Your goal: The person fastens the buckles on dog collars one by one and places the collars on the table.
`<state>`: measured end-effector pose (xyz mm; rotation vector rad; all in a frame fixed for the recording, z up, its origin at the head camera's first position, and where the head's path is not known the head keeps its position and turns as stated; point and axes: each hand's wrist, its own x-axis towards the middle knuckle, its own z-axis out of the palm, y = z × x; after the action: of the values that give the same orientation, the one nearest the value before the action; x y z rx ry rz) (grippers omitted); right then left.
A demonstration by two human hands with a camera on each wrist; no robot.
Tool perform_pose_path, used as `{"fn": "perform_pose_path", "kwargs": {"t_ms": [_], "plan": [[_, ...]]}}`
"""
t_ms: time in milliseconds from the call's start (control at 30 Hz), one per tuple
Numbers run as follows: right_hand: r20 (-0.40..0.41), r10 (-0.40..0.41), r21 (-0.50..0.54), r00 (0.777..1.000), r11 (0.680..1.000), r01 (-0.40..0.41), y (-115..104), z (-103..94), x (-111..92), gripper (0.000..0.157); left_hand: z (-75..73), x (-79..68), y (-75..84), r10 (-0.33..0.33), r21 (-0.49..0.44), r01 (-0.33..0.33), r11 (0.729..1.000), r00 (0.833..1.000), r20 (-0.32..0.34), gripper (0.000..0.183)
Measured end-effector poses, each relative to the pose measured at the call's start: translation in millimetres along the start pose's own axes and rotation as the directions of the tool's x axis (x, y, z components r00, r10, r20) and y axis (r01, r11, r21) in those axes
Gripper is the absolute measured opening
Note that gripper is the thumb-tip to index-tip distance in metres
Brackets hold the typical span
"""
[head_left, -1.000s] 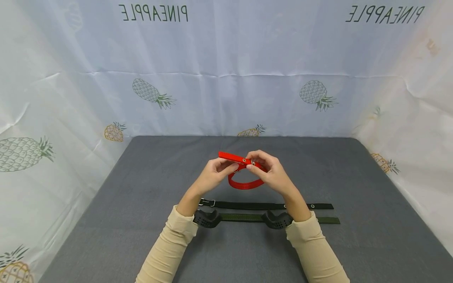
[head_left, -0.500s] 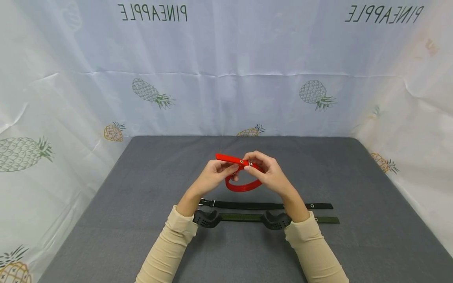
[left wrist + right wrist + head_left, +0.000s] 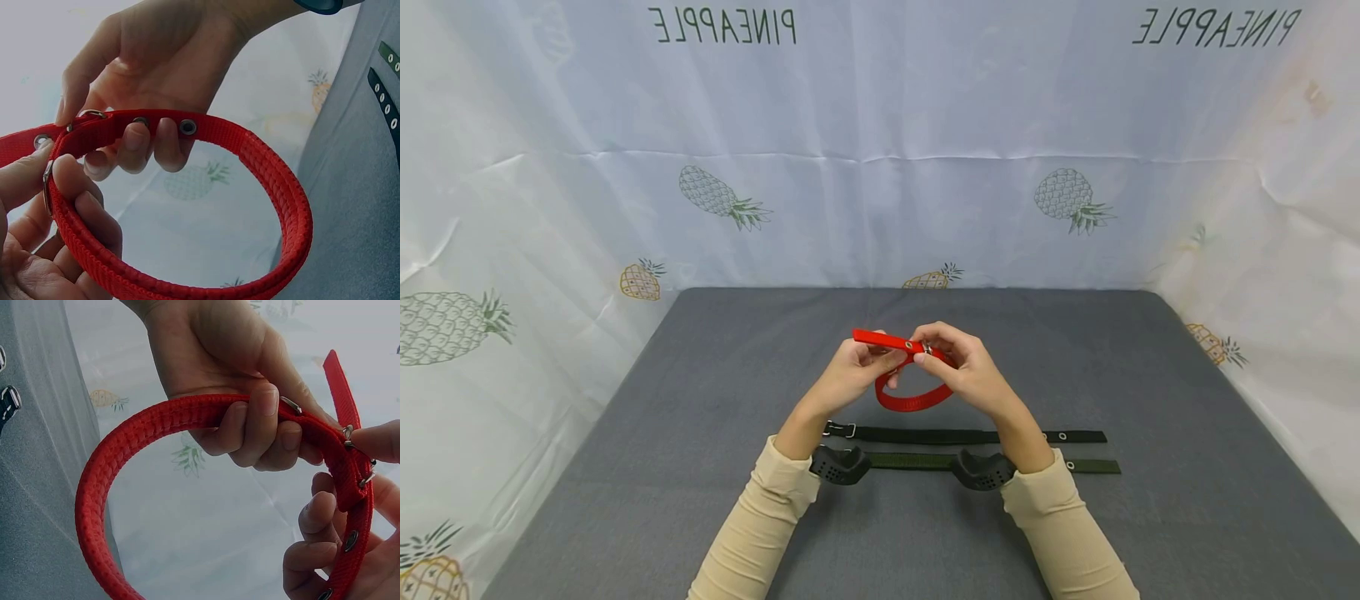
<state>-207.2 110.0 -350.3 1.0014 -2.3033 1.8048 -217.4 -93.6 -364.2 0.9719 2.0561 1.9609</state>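
A red collar (image 3: 912,403) is held in a loop above the table. My left hand (image 3: 848,375) grips the strap beside the buckle, its thumb near an eyelet. Its fingers curl over the band in the right wrist view. Across from it, my right hand (image 3: 966,367) pinches the strap at the metal buckle (image 3: 927,348). The collar's flat tail (image 3: 872,337) extends left beyond the buckle. A D-ring (image 3: 47,187) shows on the band in the left wrist view. The prong's exact position is unclear.
A black collar (image 3: 917,435) and a green collar (image 3: 910,461) lie straight, side by side, on the grey table (image 3: 737,350), under my forearms and the wrist cameras. Behind the table hangs a pineapple-print curtain (image 3: 865,208).
Both hands and the red collar have shifted slightly left and down. The tail stays left of the buckle, and both hands keep their grip.
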Motion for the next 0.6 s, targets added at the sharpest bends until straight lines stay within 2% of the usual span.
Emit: {"fn": "perform_pose_path", "kwargs": {"t_ms": [200,600], "plan": [[0.008,0.013,-0.009,1.0,1.0,-0.013,-2.4,-0.3,0.1,0.022,0.6,0.2,-0.4,0.001,-0.003,-0.001,1.0,1.0,0.004,0.03],[0.028,0.018,-0.023,0.999,1.0,-0.017,-4.6,0.6,-0.1,0.022,1.6,0.8,0.8,-0.039,-0.015,0.039,0.999,0.999,-0.007,0.028]]}}
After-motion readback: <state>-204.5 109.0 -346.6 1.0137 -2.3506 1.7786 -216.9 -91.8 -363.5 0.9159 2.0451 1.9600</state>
